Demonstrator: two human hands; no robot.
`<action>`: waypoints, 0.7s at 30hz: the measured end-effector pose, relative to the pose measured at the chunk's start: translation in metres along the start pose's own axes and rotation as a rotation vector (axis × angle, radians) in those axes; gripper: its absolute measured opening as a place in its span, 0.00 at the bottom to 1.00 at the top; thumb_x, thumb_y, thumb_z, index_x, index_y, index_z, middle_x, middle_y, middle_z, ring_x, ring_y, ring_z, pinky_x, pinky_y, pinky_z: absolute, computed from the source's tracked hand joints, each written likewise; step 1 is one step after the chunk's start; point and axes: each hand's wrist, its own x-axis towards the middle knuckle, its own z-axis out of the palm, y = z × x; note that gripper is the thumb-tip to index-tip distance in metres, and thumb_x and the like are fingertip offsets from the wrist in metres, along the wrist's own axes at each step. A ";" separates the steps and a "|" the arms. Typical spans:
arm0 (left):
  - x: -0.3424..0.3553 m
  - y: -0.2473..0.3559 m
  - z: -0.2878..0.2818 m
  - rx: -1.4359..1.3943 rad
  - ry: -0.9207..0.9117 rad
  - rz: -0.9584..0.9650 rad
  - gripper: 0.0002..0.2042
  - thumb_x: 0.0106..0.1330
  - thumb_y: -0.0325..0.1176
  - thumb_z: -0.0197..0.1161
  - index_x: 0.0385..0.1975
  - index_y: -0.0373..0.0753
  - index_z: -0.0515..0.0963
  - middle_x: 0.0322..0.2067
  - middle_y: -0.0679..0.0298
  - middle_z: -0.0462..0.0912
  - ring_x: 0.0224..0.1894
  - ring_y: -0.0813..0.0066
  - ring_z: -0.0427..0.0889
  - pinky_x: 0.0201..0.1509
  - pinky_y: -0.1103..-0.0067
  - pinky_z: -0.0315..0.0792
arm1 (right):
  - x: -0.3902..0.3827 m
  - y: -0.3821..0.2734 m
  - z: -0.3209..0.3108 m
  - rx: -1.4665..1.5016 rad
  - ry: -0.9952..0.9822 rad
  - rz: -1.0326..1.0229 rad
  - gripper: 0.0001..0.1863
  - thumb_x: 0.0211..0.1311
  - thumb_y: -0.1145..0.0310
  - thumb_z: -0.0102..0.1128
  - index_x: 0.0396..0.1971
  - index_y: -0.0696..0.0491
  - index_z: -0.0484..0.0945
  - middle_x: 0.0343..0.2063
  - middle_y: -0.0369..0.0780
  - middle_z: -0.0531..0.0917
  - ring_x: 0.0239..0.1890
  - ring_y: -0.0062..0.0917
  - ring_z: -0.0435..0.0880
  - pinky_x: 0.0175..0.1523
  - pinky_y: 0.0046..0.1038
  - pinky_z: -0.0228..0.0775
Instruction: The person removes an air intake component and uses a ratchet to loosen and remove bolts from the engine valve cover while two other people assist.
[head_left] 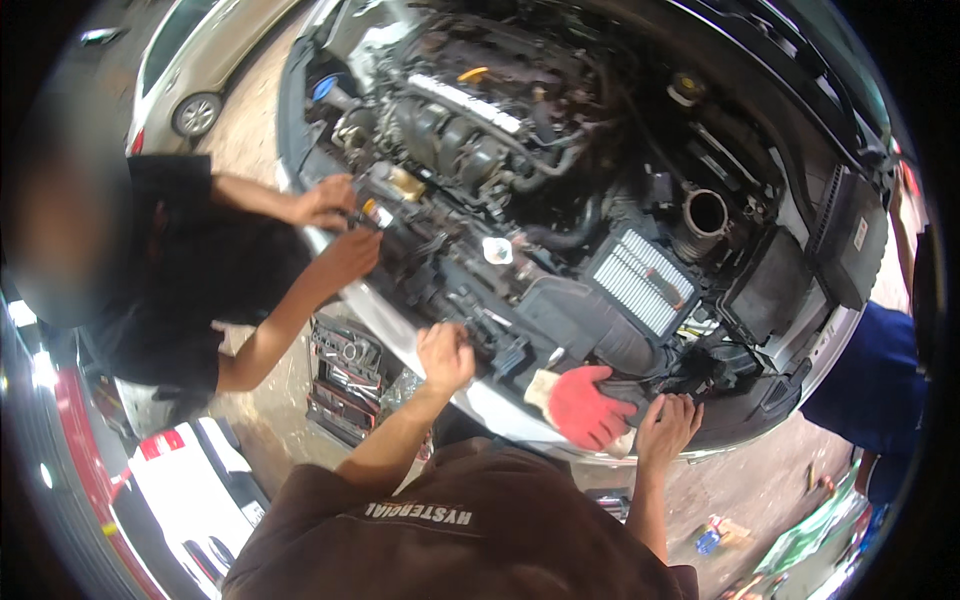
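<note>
My left hand (447, 357) is at the front edge of a car's engine bay, by the black front panel (500, 350). Its fingers are curled closed, and whatever they may hold is hidden. To the right, my right hand (670, 425) lies over the front edge with its fingers stretched out, holding nothing visible. Between them a red-palmed work glove (590, 408) with a cream cuff rests on the front panel. Behind the glove sits a pleated air filter (643, 282) in an uncovered housing, with a small dark piece on its pleats.
At left, a co-worker's two hands (345, 257) work at the front panel. The engine (460, 130) fills the far side. A round intake opening (705, 212) stands near a black cover (765, 285). An open toolbox (345, 375) sits on the floor; another person in blue (865, 390) stands right.
</note>
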 end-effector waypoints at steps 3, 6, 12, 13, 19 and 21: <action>0.000 0.003 -0.001 -0.011 -0.016 -0.064 0.07 0.53 0.30 0.60 0.33 0.43 0.78 0.27 0.62 0.80 0.32 0.58 0.79 0.44 0.64 0.67 | -0.004 0.001 0.004 0.005 0.047 -0.008 0.11 0.73 0.65 0.60 0.34 0.56 0.86 0.39 0.39 0.88 0.55 0.35 0.83 0.77 0.50 0.60; 0.002 0.007 -0.004 -0.027 -0.029 -0.088 0.08 0.54 0.30 0.60 0.34 0.43 0.78 0.27 0.62 0.80 0.33 0.59 0.80 0.46 0.64 0.67 | -0.007 0.002 0.006 0.019 0.039 -0.001 0.12 0.73 0.65 0.62 0.33 0.56 0.87 0.38 0.39 0.89 0.53 0.35 0.84 0.76 0.50 0.62; 0.003 0.010 -0.008 0.012 -0.011 -0.079 0.07 0.57 0.32 0.61 0.35 0.43 0.79 0.27 0.62 0.81 0.35 0.59 0.82 0.47 0.64 0.68 | -0.010 0.005 0.012 -0.019 0.101 -0.016 0.13 0.72 0.64 0.62 0.33 0.57 0.88 0.38 0.41 0.89 0.54 0.35 0.84 0.76 0.48 0.62; 0.003 0.010 -0.007 0.017 -0.036 -0.092 0.07 0.58 0.33 0.61 0.35 0.43 0.79 0.27 0.61 0.81 0.35 0.59 0.82 0.48 0.63 0.68 | -0.010 0.006 0.013 -0.037 0.079 0.006 0.13 0.73 0.63 0.62 0.33 0.57 0.88 0.38 0.41 0.89 0.54 0.35 0.84 0.76 0.48 0.62; -0.001 0.007 -0.002 0.026 -0.006 -0.073 0.07 0.58 0.33 0.62 0.35 0.44 0.79 0.27 0.61 0.83 0.36 0.58 0.83 0.49 0.63 0.68 | -0.011 0.008 0.014 -0.033 0.070 -0.003 0.17 0.75 0.61 0.59 0.32 0.58 0.88 0.37 0.41 0.89 0.54 0.37 0.83 0.76 0.48 0.61; 0.000 0.006 -0.002 0.012 -0.008 -0.084 0.07 0.58 0.33 0.62 0.35 0.43 0.79 0.28 0.61 0.83 0.35 0.58 0.83 0.48 0.62 0.68 | -0.011 0.008 0.013 -0.017 0.105 -0.025 0.16 0.75 0.62 0.59 0.30 0.57 0.87 0.36 0.41 0.88 0.54 0.37 0.83 0.76 0.48 0.61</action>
